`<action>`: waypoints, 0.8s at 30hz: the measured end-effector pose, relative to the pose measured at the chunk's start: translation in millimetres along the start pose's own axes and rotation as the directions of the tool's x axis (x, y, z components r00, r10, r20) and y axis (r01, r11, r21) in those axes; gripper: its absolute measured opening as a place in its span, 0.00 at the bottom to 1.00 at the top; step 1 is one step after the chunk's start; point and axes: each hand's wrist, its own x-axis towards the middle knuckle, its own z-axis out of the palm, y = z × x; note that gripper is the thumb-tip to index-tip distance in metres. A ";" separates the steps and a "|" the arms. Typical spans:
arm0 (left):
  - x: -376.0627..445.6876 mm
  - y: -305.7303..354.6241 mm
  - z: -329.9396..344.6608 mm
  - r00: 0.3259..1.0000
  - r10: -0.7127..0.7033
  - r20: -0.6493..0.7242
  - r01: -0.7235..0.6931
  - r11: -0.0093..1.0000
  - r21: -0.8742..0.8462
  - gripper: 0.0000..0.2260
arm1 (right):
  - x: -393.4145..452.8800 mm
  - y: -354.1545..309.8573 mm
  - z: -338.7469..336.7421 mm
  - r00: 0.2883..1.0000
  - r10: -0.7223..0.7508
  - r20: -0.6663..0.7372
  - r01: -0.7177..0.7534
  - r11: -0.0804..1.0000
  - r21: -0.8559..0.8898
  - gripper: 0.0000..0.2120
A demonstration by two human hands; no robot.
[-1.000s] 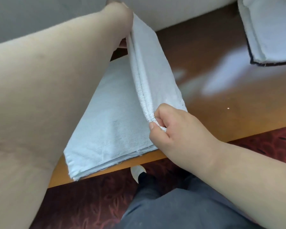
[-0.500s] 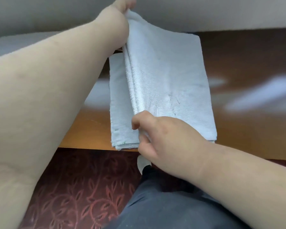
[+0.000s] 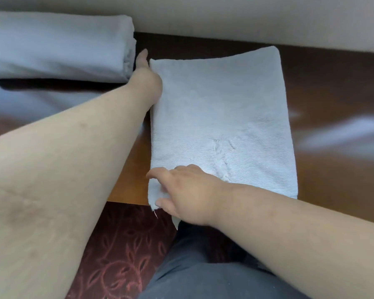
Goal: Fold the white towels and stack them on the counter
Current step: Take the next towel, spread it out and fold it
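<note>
The folded white towel point(image 3: 220, 117) lies flat on the brown counter point(image 3: 333, 93), its near edge at the counter's front lip. The right hand point(image 3: 188, 195) rests on its near left corner, fingers loosely spread. The left hand point(image 3: 148, 76) touches the far left edge; I cannot tell how its fingers lie. Another folded towel point(image 3: 58, 46) sits to the left.

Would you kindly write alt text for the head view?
A folded white towel lies flat on a wooden counter; the left hand rests at its far-left edge, the right hand on its near-left corner. A stack of folded towels sits far left.
</note>
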 end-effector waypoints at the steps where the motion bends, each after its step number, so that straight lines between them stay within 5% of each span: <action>1: -1.2 -3.0 1.0 1.000 0.009 -0.011 -0.009 1.000 -0.025 0.30 | -1.3 1.7 -3.4 0.999 0.022 0.039 -0.024 0.998 0.053 0.25; 5: -0.5 7.0 6.0 0.999 0.013 -0.039 -0.017 0.993 -0.113 0.32 | -0.2 13.0 -35.4 0.995 0.043 0.089 -0.058 0.982 0.177 0.20; 8: -11.6 21.1 5.0 0.993 -0.016 -0.118 0.031 0.992 0.123 0.35 | 15.6 47.6 -75.7 0.967 0.070 -0.245 -0.069 0.998 0.013 0.14; 10: -45.8 27.1 11.3 0.971 0.182 -0.153 -0.122 0.934 0.335 0.24 | 27.0 83.1 -109.7 0.907 0.133 -0.399 -0.181 0.980 -0.085 0.16; 12: -96.1 30.8 29.7 0.958 0.287 0.002 -0.269 0.897 0.351 0.10 | 33.4 125.0 -141.7 0.907 0.239 -0.347 -0.322 0.924 -0.206 0.20; 16: -174.2 37.1 77.4 0.951 0.128 0.282 -0.270 0.791 0.550 0.24 | 21.5 178.0 -161.3 0.921 0.376 -0.097 -0.383 0.836 -0.394 0.25; 24: -155.2 71.7 89.2 0.908 0.037 0.418 -0.343 0.640 0.688 0.29 | -39.3 188.2 -137.7 0.774 0.552 -0.310 -0.632 0.696 -0.341 0.28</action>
